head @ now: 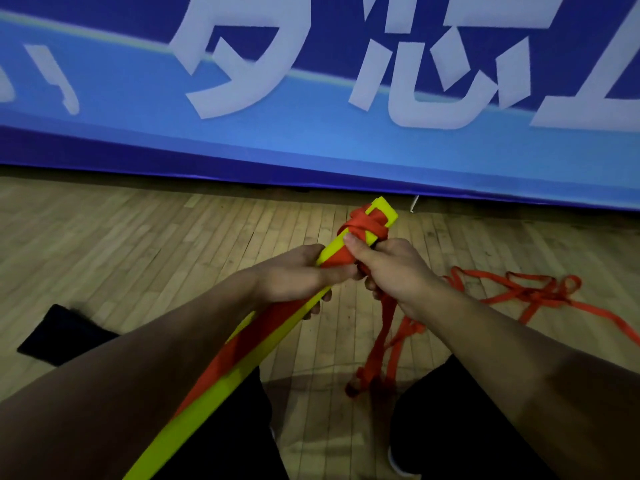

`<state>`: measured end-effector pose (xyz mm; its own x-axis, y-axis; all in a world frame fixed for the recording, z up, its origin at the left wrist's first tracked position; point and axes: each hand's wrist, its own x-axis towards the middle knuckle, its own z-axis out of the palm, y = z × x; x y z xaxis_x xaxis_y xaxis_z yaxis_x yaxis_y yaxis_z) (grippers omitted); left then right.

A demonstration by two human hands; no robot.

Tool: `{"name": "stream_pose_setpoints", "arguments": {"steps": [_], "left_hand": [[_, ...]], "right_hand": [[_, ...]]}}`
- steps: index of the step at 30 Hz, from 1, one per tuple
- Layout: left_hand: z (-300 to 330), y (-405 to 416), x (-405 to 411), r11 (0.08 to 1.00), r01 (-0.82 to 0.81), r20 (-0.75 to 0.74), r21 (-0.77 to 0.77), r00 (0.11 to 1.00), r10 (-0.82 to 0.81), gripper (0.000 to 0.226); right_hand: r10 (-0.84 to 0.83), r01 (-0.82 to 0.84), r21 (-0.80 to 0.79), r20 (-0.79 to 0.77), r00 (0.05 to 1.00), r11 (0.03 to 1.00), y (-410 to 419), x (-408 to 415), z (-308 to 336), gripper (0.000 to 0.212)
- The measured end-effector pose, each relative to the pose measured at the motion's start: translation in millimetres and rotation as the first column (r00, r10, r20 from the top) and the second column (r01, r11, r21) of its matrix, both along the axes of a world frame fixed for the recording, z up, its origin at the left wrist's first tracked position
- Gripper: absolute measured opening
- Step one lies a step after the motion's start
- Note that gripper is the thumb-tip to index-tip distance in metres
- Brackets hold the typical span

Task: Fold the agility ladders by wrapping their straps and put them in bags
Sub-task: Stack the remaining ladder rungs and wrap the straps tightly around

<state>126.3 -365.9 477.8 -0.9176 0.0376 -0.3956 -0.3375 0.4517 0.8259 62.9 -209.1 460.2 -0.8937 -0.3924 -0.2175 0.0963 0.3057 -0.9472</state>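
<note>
We take this for an indoor sports hall; the floor (145,244) is narrow blond wooden strips laid in staggered rows, as on a gym court; along its far edge runs a long blue banner (311,150) printed with large white characters, hung low like a courtside hoarding; an agility ladder's yellow rungs (242,362) and loose red straps (533,296), training kit, lie over the boards; a dark bag (59,334) sits near the left edge.
</note>
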Motion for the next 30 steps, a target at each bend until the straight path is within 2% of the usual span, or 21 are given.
{"name": "stream_pose_setpoints", "arguments": {"steps": [2, 4, 7, 9, 12, 14, 16, 18, 19, 20, 21, 22, 23, 24, 25, 26, 27, 28, 30], "left_hand": [[1.3, -4.9, 2.5, 0.998, -0.007, 0.03, 0.055, 1.0, 0.006, 0.031], [0.0, -5.4, 4.0, 1.0, 0.007, 0.014, 0.012, 1.0, -0.007, 0.026], [-3.0, -1.0, 2.8, 0.989, 0.023, -0.003, -0.143, 1.0, -0.024, 0.027], [-6.6, 4.4, 0.3, 0.953, 0.016, -0.025, -0.301, 0.999, -0.025, 0.03], [-14.7, 14.9, -3.7, 0.802, -0.076, -0.134, -0.592, 0.991, -0.006, 0.033], [-19.9, 24.4, -3.3, 0.683, -0.143, -0.188, -0.717, 0.982, 0.008, 0.03], [-24.2, 34.8, -4.4, 0.548, -0.138, -0.186, -0.825, 0.982, -0.033, 0.033], [-28.0, 43.6, -5.4, 0.44, -0.085, -0.155, -0.894, 0.98, -0.126, 0.051], [-26.2, 44.3, -4.8, 0.45, -0.049, -0.138, -0.892, 0.976, -0.168, 0.06], [-20.5, 43.1, -4.3, 0.513, -0.013, -0.123, -0.858, 0.976, -0.181, 0.065], [-13.9, 37.3, -3.9, 0.629, 0.004, -0.126, -0.778, 0.979, -0.162, 0.064], [-8.7, 27.9, -4.1, 0.781, -0.015, -0.144, -0.624, 0.985, -0.096, 0.06], [-5.6, 15.8, -4.3, 0.924, -0.08, -0.149, -0.375, 0.989, 0.026, 0.055], [-2.6, 5.1, -3.2, 0.985, -0.161, -0.092, -0.067, 0.984, 0.155, 0.056], [-2.0, -4.1, -1.1, 0.961, -0.206, 0.008, 0.186, 0.978, 0.208, 0.06], [-4.1, -9.0, -0.1, 0.918, -0.196, 0.098, 0.344, 0.98, 0.173, 0.061], [-6.0, -10.8, 2.6, 0.887, -0.152, 0.134, 0.436, 0.986, 0.102, 0.055], [-7.5, -9.5, 5.0, 0.876, -0.105, 0.123, 0.471, 0.991, 0.053, 0.045], [-8.1, -3.1, 5.4, 0.896, -0.083, 0.061, 0.437, 0.996, 0.062, 0.027]], "right_hand": [[-0.014, 0.015, 0.037, -0.049, 0.999, 0.999, 0.5, 1.7, -1.6, 0.046], [-0.025, 0.034, 0.095, -0.092, 0.995, 0.995, 0.5, 1.6, -2.9, 0.05], [-0.048, 0.065, 0.152, -0.113, 0.992, 0.986, -1.5, -0.9, -6.3, 0.051], [-0.072, 0.084, 0.161, -0.077, 0.994, 0.983, -4.1, -2.4, -7.6, 0.049], [-0.112, 0.106, 0.131, 0.039, 0.993, 0.986, -8.8, -4.7, -3.2, 0.041], [-0.092, 0.086, 0.044, 0.147, 0.985, 0.995, -12.5, -5.1, 3.3, 0.036], [-0.085, 0.097, -0.042, 0.23, 0.969, 0.994, -18.7, -4.7, 8.5, 0.041], [-0.178, 0.184, -0.005, 0.231, 0.957, 0.983, -23.3, -4.7, 7.0, 0.041], [-0.217, 0.216, 0.025, 0.215, 0.952, 0.976, -22.9, -5.2, 4.1, 0.037], [-0.223, 0.22, 0.036, 0.207, 0.953, 0.975, -20.3, -6.2, 1.4, 0.032], [-0.194, 0.195, 0.018, 0.213, 0.958, 0.981, -16.6, -7.4, -0.2, 0.03], [-0.146, 0.156, -0.027, 0.232, 0.962, 0.987, -12.2, -8.7, -0.4, 0.03], [-0.084, 0.11, -0.089, 0.256, 0.963, 0.99, -8.6, -10.6, 0.6, 0.03], [-0.018, 0.062, -0.154, 0.274, 0.961, 0.986, -6.1, -11.9, 3.3, 0.03], [0.036, 0.022, -0.202, 0.279, 0.96, 0.979, -5.4, -13.2, 6.1, 0.03], [0.069, -0.008, -0.224, 0.268, 0.961, 0.975, -5.4, -13.6, 9.4, 0.031], [0.086, -0.033, -0.215, 0.242, 0.966, 0.976, -7.1, -13.1, 11.4, 0.032], [0.088, -0.05, -0.182, 0.209, 0.974, 0.982, -9.0, -11.5, 12.9, 0.033], [0.047, -0.031, -0.108, 0.15, 0.988, 0.994, -10.7, -9.4, 11.5, 0.033]]}}
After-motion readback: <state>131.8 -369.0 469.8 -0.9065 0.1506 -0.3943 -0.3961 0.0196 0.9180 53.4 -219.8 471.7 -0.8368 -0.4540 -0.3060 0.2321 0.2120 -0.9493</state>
